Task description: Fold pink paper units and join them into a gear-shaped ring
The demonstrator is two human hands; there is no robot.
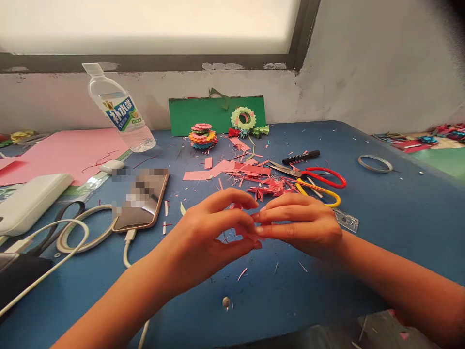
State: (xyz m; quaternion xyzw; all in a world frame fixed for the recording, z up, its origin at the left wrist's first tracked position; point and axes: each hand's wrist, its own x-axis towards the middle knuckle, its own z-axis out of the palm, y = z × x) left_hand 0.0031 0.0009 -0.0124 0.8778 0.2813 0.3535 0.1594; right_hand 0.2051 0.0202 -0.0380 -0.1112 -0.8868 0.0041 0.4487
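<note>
Between my two hands, above the blue table, is a small piece of folded pink paper [244, 231], mostly hidden by fingers. My left hand [221, 223] curls around it, thumb below and fingers above. From the other side my right hand [301, 218] pinches the same paper, its fingertips meeting those of the left. Just beyond the hands lie pink paper scraps [271, 186] and cut strips. Scissors [308, 177] with one red and one yellow handle loop rest, blades apart, close behind my right hand.
A phone [145, 198] on a charging cable, a white power bank [36, 203] and a tilted-looking water bottle [118, 109] are at left. Behind stand paper ornaments [202, 136] and a green board [185, 116]. A black pen [301, 157] and a tape ring [375, 164] lie right.
</note>
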